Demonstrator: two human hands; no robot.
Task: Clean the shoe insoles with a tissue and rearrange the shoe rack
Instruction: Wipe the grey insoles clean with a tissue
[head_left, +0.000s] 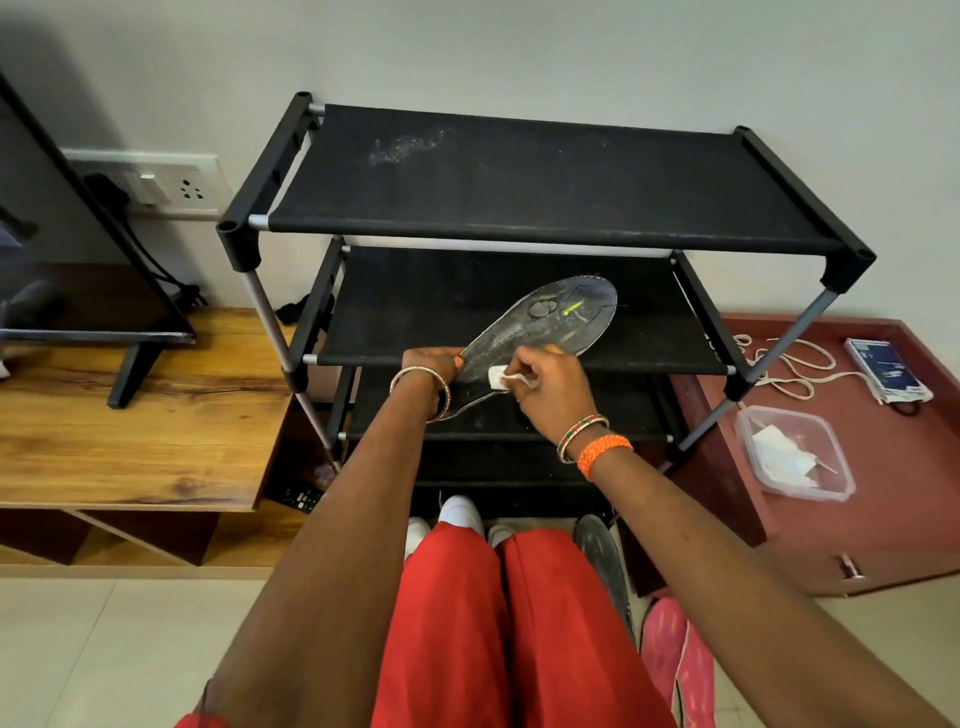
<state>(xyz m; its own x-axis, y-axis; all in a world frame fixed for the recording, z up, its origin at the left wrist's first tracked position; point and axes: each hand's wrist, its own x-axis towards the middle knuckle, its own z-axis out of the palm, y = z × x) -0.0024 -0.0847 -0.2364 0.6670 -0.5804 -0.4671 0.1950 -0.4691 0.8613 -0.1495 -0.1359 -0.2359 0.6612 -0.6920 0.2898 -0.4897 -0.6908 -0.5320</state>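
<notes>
One black shoe rack (545, 171) with four fabric shelves in view, one grey insole (550, 325), one folded tissue (497, 375), two hands, one clear plastic container (831, 447) of tissues, a second dark insole (602, 561) and one pair of pink shoes (675, 660) on the floor.

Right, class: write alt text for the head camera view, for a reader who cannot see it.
A person's left hand grips a dark, scuffed insole by its heel while the right hand presses a white tissue against it. Behind stands a bare black shoe rack, with a clear plastic container of tissues on a maroon cabinet to the right.
</notes>
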